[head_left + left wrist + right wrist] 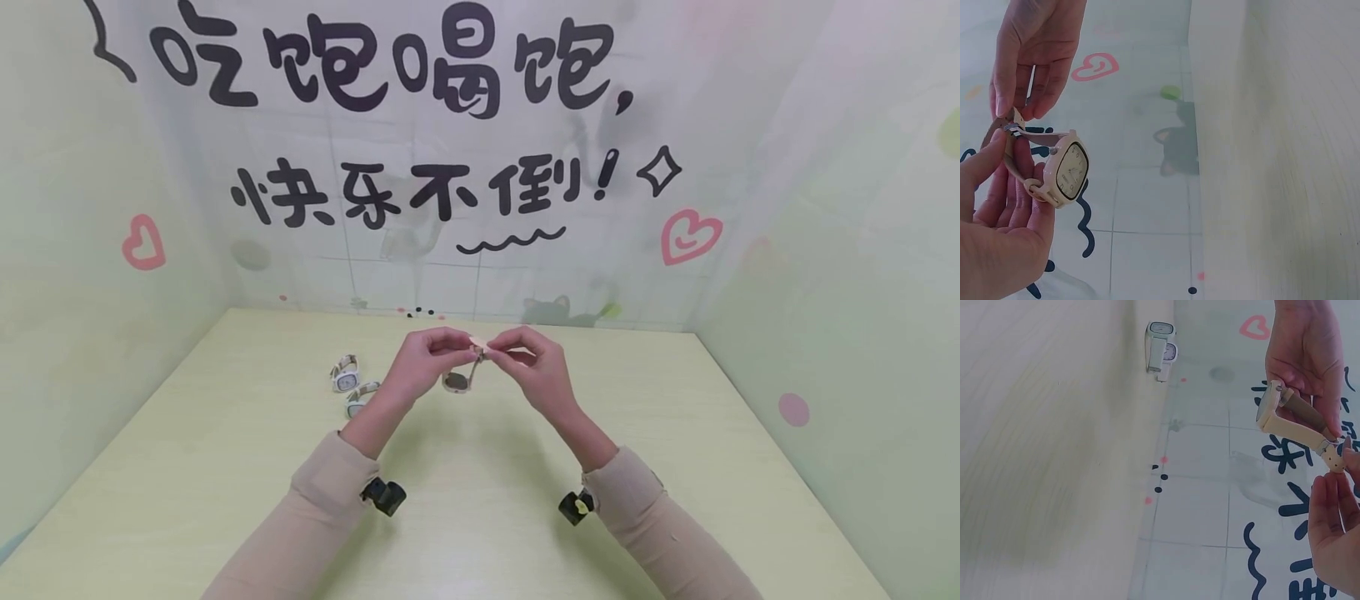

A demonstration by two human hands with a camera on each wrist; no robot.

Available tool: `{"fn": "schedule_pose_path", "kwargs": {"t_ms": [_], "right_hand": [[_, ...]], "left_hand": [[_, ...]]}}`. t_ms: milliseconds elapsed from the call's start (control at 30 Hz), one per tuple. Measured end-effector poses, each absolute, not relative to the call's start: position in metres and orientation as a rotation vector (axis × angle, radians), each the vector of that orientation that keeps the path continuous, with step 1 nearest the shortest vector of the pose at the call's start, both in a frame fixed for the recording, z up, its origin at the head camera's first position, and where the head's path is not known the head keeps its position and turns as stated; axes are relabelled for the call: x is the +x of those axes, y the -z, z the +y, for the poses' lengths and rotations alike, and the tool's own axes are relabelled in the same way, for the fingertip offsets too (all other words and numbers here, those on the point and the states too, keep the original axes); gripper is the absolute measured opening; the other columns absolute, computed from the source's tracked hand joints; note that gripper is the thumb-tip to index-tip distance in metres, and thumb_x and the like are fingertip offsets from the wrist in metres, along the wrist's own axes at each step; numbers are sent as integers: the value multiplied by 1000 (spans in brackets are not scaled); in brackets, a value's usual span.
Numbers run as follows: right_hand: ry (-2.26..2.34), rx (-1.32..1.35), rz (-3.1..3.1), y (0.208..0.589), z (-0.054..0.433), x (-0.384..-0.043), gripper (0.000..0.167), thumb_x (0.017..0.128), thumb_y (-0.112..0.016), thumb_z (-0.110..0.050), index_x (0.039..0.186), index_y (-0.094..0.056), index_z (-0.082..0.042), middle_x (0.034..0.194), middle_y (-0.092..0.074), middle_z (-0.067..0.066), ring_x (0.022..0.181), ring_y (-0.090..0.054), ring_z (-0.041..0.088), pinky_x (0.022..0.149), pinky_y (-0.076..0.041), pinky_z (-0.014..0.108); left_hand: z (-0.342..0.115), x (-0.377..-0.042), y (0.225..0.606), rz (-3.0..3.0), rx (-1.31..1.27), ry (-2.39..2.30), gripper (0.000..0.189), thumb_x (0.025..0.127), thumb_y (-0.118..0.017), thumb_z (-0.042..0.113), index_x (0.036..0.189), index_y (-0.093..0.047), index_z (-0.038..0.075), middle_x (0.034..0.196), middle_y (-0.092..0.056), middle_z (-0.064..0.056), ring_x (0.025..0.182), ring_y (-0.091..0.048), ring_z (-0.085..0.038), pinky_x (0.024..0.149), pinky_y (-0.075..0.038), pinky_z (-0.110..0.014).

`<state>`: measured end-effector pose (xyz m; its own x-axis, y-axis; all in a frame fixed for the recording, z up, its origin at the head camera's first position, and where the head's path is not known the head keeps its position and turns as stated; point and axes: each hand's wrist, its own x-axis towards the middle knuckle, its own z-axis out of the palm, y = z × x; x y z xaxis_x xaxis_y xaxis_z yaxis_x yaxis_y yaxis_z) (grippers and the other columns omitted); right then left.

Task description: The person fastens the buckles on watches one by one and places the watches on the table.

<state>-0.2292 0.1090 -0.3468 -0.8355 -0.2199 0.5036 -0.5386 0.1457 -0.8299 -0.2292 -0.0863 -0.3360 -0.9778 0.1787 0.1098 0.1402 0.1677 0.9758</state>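
Above the table, both hands hold a cream wristwatch (457, 382) by its strap, and its case hangs below the fingers. My left hand (423, 362) pinches the strap near the metal buckle (1013, 129). From the other side my right hand (538, 367) pinches a strap end beside that buckle. In the left wrist view the squarish dial (1072, 170) shows, with the strap looped through the buckle. The right wrist view shows the holed strap tip (1334, 461) at the right fingertips. Fingers partly hide the buckle.
Two more pale wristwatches, one farther back (346, 381) and one nearer (358, 403), lie on the table (465, 517) left of the hands. The left forearm partly covers the nearer one. Printed walls (420, 275) enclose the table's back and sides.
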Motion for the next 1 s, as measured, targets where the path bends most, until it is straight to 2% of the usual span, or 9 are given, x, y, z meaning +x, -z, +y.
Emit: {"fn": "schedule_pose_path", "kwargs": {"t_ms": [233, 600, 767, 1000], "right_hand": [[-1741, 750, -2159, 350, 109, -229, 11, 89, -72, -2, 98, -70, 4, 101, -69, 21, 94, -68, 16, 86, -60, 29], [-1635, 750, -2209, 352, 106, -230, 11, 88, -69, 7, 99, -68, 8, 99, -68, 24, 96, -66, 21, 91, -59, 46], [-1593, 756, -2224, 352, 105, -230, 10, 87, -67, 11, 97, -67, 12, 98, -67, 27, 94, -65, 26, 89, -59, 44], [-1550, 789, -2216, 356, 104, -231, 8, 87, -69, 7, 95, -68, 5, 96, -67, 21, 93, -65, 26, 88, -61, 38]], "left_hand": [[-87, -230, 338, 2381, 290, -1977, 28, 91, -73, 11, 117, -69, 1, 112, -74, -14, 95, -72, -11, 89, -58, -27], [-90, -230, 340, 2399, 319, -1987, 28, 91, -73, 13, 116, -70, 2, 110, -74, -11, 92, -70, -7, 81, -57, -21], [-91, -230, 340, 2413, 324, -1981, 27, 90, -74, 13, 115, -71, 2, 110, -74, -12, 91, -70, -7, 79, -56, -21], [-93, -229, 341, 2438, 317, -1954, 27, 90, -74, 12, 114, -71, 3, 110, -74, -14, 90, -70, -8, 76, -57, -21]]}}
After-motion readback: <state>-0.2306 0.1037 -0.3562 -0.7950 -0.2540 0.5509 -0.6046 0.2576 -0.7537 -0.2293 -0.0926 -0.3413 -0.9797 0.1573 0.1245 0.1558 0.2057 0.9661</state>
